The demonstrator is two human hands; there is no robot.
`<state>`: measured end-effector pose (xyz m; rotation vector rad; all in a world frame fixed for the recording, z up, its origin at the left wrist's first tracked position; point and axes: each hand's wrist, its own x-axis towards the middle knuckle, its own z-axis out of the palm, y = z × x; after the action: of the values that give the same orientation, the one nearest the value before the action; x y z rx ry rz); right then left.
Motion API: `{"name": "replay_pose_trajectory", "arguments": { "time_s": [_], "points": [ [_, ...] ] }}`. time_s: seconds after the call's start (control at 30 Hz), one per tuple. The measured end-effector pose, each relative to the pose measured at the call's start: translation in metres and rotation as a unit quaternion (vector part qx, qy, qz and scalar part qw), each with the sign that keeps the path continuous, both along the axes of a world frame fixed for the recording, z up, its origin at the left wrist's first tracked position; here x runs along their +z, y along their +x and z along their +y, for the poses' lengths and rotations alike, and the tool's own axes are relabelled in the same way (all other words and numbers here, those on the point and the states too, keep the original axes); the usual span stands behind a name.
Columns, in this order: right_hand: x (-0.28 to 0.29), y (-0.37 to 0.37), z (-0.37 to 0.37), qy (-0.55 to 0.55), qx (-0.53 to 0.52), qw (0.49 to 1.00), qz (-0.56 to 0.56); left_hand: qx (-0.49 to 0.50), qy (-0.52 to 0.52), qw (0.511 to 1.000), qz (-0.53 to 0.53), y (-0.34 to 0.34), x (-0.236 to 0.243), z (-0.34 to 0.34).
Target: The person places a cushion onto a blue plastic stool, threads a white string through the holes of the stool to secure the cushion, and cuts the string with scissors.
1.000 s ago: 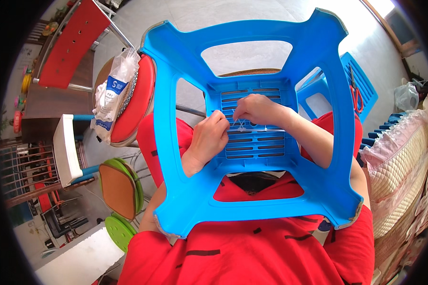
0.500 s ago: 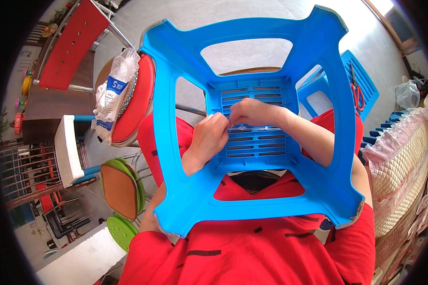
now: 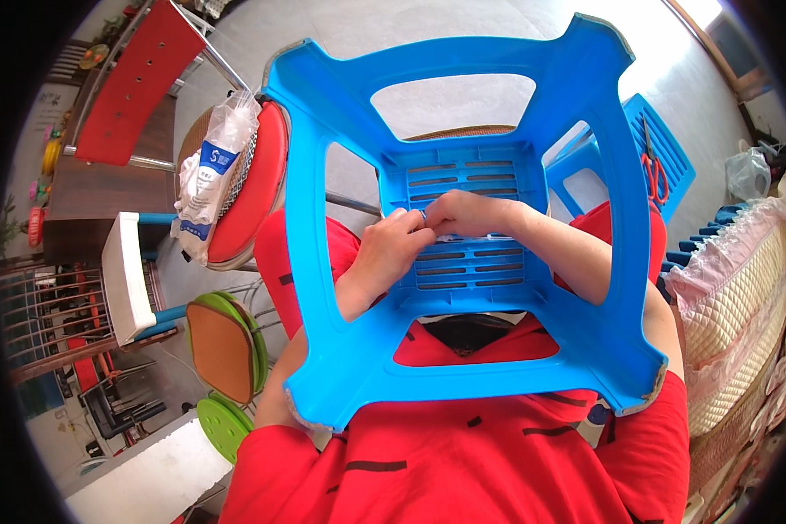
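The stool [image 3: 463, 262] I hold upturned is bright blue throughout, its seat panel slotted in rows. My top [image 3: 463, 463] is red with short black dashes. The round cushion [image 3: 253, 188] is red; the packet [image 3: 210, 175] on it is clear with a blue label. The scissors [image 3: 653, 170] have red handles.

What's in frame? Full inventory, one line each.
plastic stool: 1, blue, upturned on the lap, legs toward the camera
second stool: 1, blue, right
scissors: 1, red-handled, on second stool
round seat: 1, red, upper left
plastic bag: 1, clear with white contents, on round seat
green stools: stack, lower left
quilted cover: 1, cream, right
left hand: inside stool, on slatted seat
right hand: beside it, fingertips meeting
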<state>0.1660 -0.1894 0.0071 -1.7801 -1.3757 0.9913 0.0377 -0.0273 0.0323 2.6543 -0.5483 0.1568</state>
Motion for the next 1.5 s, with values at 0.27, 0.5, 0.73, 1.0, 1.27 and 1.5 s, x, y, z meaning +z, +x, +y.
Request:
{"name": "replay_pose_trajectory", "arguments": {
  "time_s": [0.27,0.5,0.73,1.0,1.27,1.5],
  "points": [
    [-0.001,0.013,-0.009,0.054,-0.04,0.992,-0.104,0.054,-0.18,0.981,0.044,0.005,-0.001,0.0],
    [0.02,0.007,-0.004,-0.013,-0.171,0.979,0.114,0.142,-0.334,0.915,0.176,0.003,0.001,-0.007],
    [0.018,0.009,-0.021,-0.027,-0.255,0.931,0.259,0.174,-0.411,0.861,0.243,0.019,-0.007,-0.02],
    [0.019,0.006,-0.014,0.002,-0.233,0.964,0.124,0.225,-0.339,0.877,0.255,0.026,-0.011,-0.016],
    [0.016,0.006,-0.013,-0.002,-0.215,0.967,0.14,0.228,-0.347,0.863,0.286,0.031,-0.005,-0.017],
    [0.004,0.003,-0.019,-0.046,-0.248,0.907,0.336,0.222,-0.378,0.856,0.274,0.028,-0.011,-0.015]
  ]
}}
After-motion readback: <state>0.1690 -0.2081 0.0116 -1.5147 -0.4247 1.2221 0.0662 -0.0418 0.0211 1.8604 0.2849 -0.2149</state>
